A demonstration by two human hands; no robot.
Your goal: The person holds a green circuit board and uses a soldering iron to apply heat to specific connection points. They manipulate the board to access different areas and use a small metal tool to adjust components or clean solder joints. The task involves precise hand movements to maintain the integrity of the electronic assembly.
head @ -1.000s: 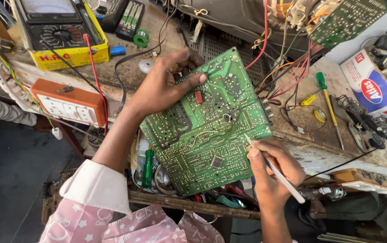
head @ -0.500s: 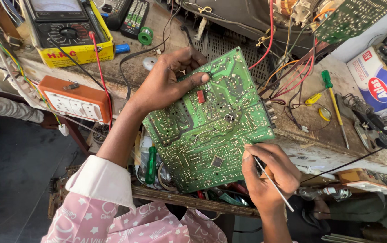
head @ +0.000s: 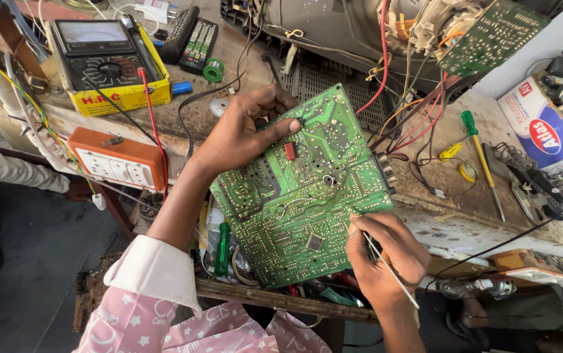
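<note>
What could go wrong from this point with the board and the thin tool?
The left hand grips the green circuit board only at its top edge, so it may tilt or slip. The thin tool in the right hand could scratch its traces. Red wires nearby might snag.

I am in an electronics repair workshop: above my left hand point(head: 239, 134) lies a yellow-cased analogue multimeter point(head: 106, 63), and right of my right hand point(head: 386, 258) a green-handled screwdriver point(head: 481, 160) among loose wires.
</note>
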